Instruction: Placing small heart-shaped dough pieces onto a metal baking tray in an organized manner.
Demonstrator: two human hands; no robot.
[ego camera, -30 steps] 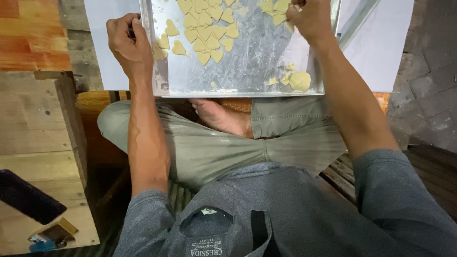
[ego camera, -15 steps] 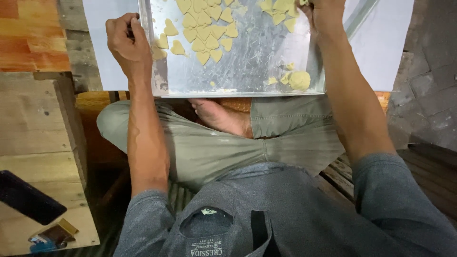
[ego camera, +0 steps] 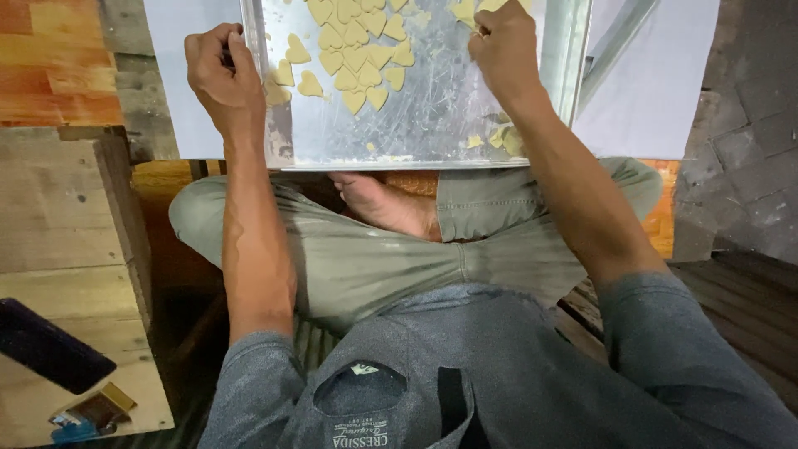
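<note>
A metal baking tray (ego camera: 432, 125) lies on a white sheet in front of my crossed legs. Several pale yellow heart-shaped dough pieces (ego camera: 353, 58) lie in a cluster on its far left half. My left hand (ego camera: 220, 75) grips the tray's left rim. My right hand (ego camera: 503, 46) rests on the tray's far right part, fingers closed on a yellow dough piece near the top edge of view. A few dough scraps (ego camera: 499, 137) lie by the tray's near right corner, partly behind my right forearm.
A wooden crate (ego camera: 66, 216) stands at my left, with a dark flat object (ego camera: 50, 345) and a small brass-coloured item (ego camera: 96, 407) on a board below it. White paper (ego camera: 657, 91) extends right of the tray. Grey paving stones (ego camera: 748, 150) lie at the right.
My right hand has moved left and slightly nearer over the tray's far right part. The view has shifted a little; my left hand keeps its grip on the rim.
</note>
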